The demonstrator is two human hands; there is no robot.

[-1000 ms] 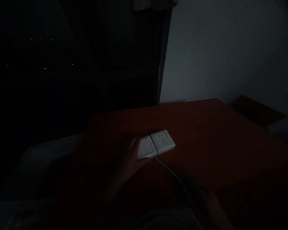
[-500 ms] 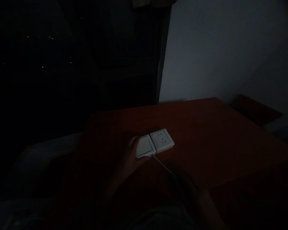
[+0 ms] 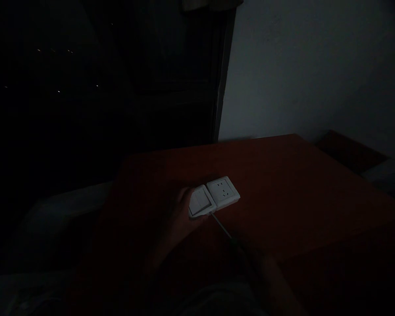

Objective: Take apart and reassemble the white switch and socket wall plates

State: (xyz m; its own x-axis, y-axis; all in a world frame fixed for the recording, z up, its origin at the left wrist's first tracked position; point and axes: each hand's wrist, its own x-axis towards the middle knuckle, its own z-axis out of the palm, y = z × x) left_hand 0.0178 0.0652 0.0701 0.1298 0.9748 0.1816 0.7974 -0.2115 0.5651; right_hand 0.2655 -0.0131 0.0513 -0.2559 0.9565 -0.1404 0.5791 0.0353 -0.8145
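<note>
Watching this over the feed, and wow, it's dark in there. What I can make out: the left hand [image 3: 181, 223] is clamped on the white switch plate [image 3: 200, 203], thumb along the near edge, fingers round the left side. That plate is over the red-brown table [image 3: 266, 173], right next to a white socket plate [image 3: 223, 192]; I can't tell if the two actually touch. The right hand [image 3: 258, 263] looks closed round the handle of a thin-shafted tool [image 3: 221, 225], though the individual fingers are lost in the gloom. Its tip sits at the switch plate's near edge, close to the right corner.

So I'd call the step in hand working the tip at that edge while the other hand braces. The inner panel looks a bit askew in its frame to me. If I'm reading it right, the next move calls for a firm left grip and gentle leverage, thumb clear of the tip.
</note>
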